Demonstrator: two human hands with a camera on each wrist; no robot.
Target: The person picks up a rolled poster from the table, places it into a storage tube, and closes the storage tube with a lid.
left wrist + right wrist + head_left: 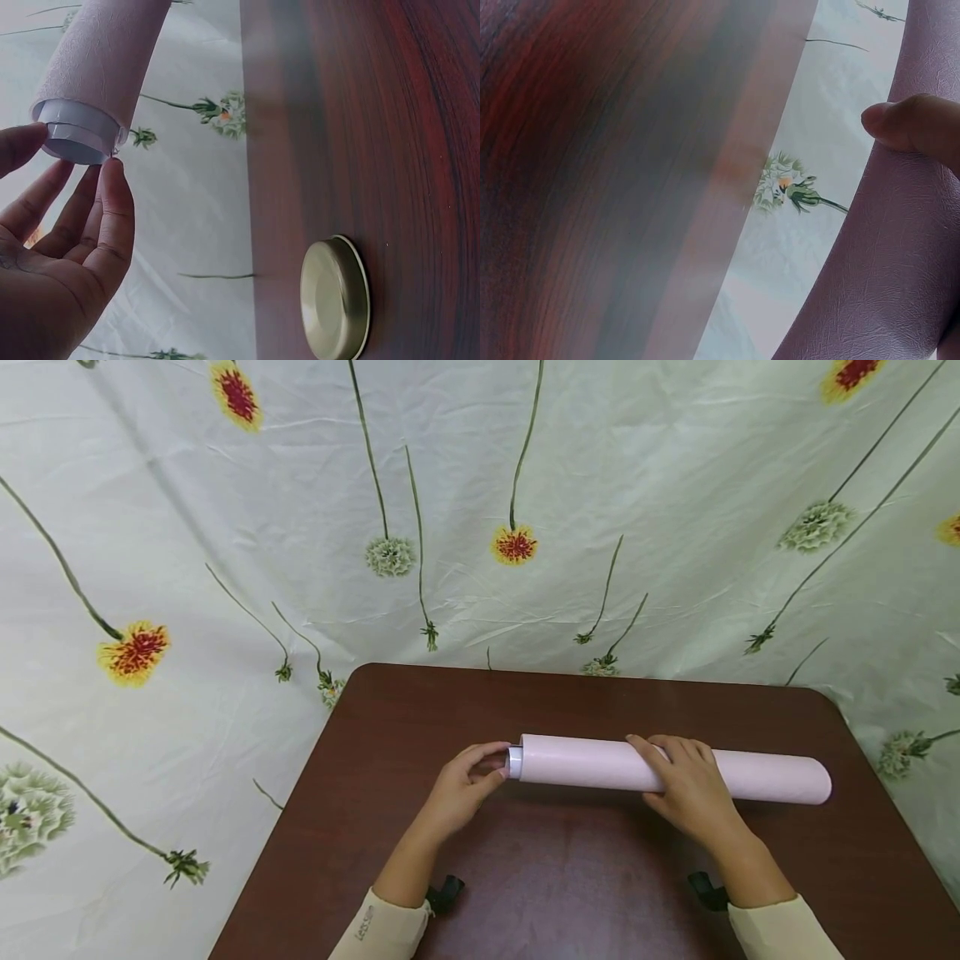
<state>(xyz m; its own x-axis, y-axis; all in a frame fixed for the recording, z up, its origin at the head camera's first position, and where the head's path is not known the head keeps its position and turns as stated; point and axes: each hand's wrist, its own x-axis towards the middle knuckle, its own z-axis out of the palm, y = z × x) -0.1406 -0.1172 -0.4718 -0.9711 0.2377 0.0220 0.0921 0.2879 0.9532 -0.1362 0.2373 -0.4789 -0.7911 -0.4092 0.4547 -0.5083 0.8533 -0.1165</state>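
A long pale pink tube (585, 762) is held roughly level above the brown table. From its left end a short length of white roll (514, 762) sticks out. My left hand (453, 793) has its thumb and fingertips on the rim of that roll; in the left wrist view the fingers (112, 187) curve about the hollow white end (79, 142). My right hand (693, 789) grips the tube right of its middle, its thumb (907, 124) lying along the textured pink surface (877, 262) in the right wrist view. The palm's underside is hidden.
The brown table (450, 697) has rounded back corners, with a white flowered cloth (465, 602) hanging behind it. A gold-coloured round lid (334, 300) lies on the table in the left wrist view. Dark wrist mounts (446, 893) show beside both sleeves.
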